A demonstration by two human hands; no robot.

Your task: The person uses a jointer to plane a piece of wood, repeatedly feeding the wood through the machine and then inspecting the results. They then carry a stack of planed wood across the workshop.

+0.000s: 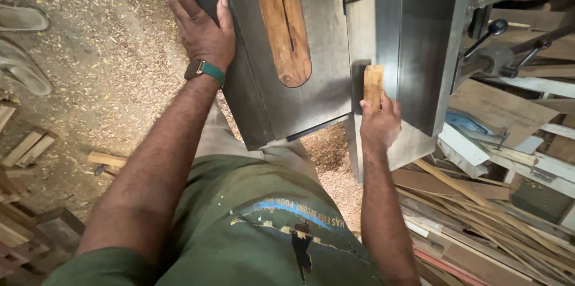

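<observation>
Sawdust-strewn workshop floor (pixel 108 76) beneath a steel saw bench (pixel 311 100). Left hand (pixel 200 25) lies flat, gripping the bench edge; right hand (pixel 378 123) holds a small wooden block (pixel 373 84) against the bench, apparently positioning it; steady alignment seems needed next.

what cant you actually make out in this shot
Head view only:
- Saw blade in the wooden insert: slot too dark to tell.
- Lower end of the wood block: covered by the right hand.
- Machine top: far side cut off by the frame's upper edge.
- Left hand: palm hidden against the table edge.
</observation>
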